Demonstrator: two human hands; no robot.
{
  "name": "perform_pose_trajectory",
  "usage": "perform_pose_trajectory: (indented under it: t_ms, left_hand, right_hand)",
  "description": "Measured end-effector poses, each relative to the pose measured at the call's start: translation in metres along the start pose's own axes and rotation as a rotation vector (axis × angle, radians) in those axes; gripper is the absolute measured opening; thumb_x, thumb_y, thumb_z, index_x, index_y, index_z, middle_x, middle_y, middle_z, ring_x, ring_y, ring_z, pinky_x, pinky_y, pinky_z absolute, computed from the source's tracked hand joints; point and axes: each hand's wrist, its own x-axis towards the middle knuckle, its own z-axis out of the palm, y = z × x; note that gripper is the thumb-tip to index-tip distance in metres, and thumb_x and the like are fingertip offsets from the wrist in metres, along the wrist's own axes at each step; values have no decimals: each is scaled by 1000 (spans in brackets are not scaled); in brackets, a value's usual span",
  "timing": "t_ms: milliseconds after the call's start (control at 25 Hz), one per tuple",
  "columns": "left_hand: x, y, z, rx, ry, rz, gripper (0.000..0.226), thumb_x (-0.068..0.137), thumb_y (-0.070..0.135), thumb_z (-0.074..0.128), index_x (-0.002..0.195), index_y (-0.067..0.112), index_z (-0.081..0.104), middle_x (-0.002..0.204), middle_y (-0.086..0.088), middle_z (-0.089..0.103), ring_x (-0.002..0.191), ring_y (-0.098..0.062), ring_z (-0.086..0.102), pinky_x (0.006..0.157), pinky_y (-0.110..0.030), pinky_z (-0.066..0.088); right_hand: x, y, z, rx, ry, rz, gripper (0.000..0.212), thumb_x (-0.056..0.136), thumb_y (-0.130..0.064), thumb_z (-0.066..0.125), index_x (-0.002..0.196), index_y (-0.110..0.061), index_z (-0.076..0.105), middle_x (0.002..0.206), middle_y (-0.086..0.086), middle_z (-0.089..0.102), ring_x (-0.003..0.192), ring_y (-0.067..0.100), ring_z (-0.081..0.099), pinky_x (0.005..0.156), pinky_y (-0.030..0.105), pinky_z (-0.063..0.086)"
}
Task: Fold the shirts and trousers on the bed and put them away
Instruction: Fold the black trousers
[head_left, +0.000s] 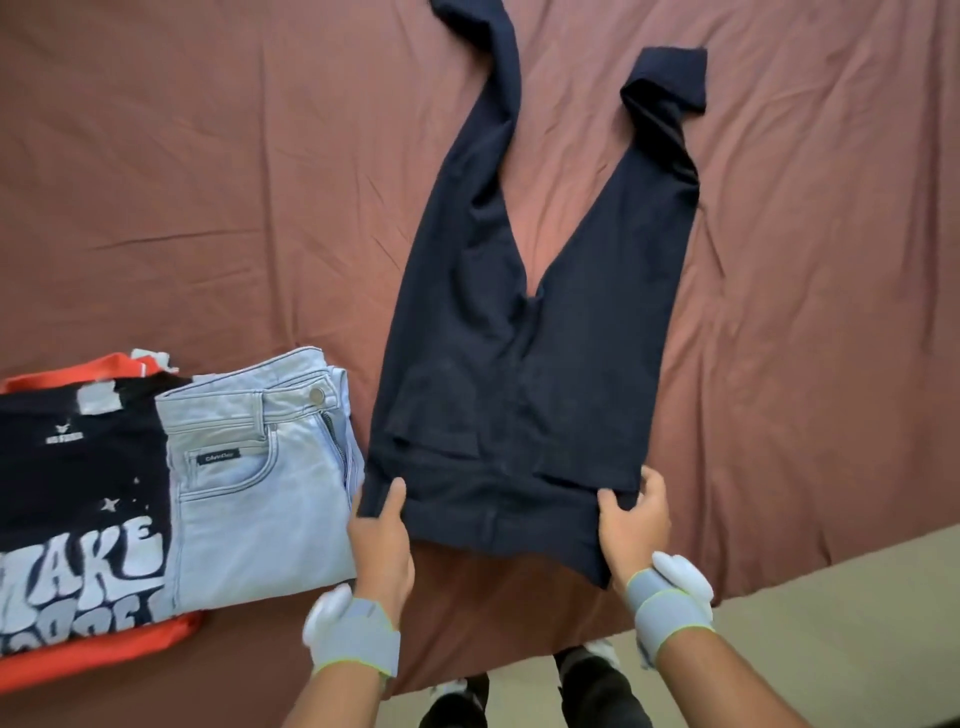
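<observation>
Here, at the near left of the bed (156, 156), a folded black shirt (78, 488) with pale lettering lies on an orange garment (104, 649). Just right of it, touching, sits a folded pair of light blue jeans (260, 493). Right again, dark navy trousers (519, 364) lie spread on the brown sheet, legs splayed toward the far side, the waistband near. The left hand (379, 540) pinches the waistband's left corner, thumb on top. The right hand (636, 525) grips the right corner, fingers curled round the cloth. Both wrists wear grey straps (356, 636). Beyond the bed's near right edge shows the pale floor (857, 623).
</observation>
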Motion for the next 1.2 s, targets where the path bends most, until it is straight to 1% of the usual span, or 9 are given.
perform_pose_trajectory:
  t_ms: [240,360,440,520,640,840,1000,1120,1200]
  left_hand:
    - [-25,-14,4,207,-7,163,28,93,12,65,119,20,63,114,3,67,107,-14,62,99,-35,49]
    - [-40,9,24,261,-231,327,24,93,14,63,114,24,60,105,11,66,100,-6,61,90,-21,49]
    - [-50,11,30,282,-379,384,23,91,26,60,114,25,60,108,8,67,104,-12,61,90,-25,48]
    - [-50,8,33,252,-438,363,30,90,38,56,116,25,60,113,-2,66,110,-24,60,93,-36,49]
    - [-52,10,32,103,-438,293,27,89,46,51,108,32,64,109,-1,67,102,-18,61,89,-30,50]
    - [-50,9,24,153,-330,404,24,100,34,41,100,18,59,99,5,63,99,-15,58,92,-38,46]
    - [-56,13,25,242,-364,398,24,94,24,62,118,20,59,114,5,68,112,-13,63,100,-37,49]
    - [-54,9,15,244,-277,411,24,99,12,55,123,15,61,123,4,65,121,-11,58,108,-39,44]
    - [-56,9,12,236,-277,421,28,101,15,51,128,15,59,131,6,61,128,-11,53,112,-37,40]
  right_hand:
    - [-10,-3,-8,23,-84,-38,55,82,-12,66,131,-26,44,119,4,66,115,24,58,92,30,43]
    - [-22,-42,12,291,-195,-204,57,78,-15,64,128,-32,44,107,1,70,99,16,66,88,25,48]
    - [-30,-69,29,367,-273,-300,57,80,-10,64,129,-30,44,96,2,69,87,16,67,85,28,52]
    - [-40,-90,44,317,-385,-382,57,82,-9,64,131,-31,44,92,3,66,80,16,66,80,30,54]
    - [-57,-91,61,104,-584,-442,58,85,-20,64,135,-37,39,101,-5,61,77,12,64,78,34,54]
    - [-62,-69,61,-8,-670,-396,64,85,-37,67,140,-37,34,124,-11,55,97,7,59,86,25,49]
    - [-61,-72,60,92,-506,-404,56,82,-10,65,131,-27,47,109,-7,61,94,10,60,87,26,49]
    - [-61,-80,65,103,-327,-425,44,81,-6,65,121,-20,51,103,-5,60,96,17,59,86,27,48]
    - [-69,-83,69,77,-350,-455,34,82,-12,68,110,-20,51,100,-8,59,95,13,59,83,25,48]
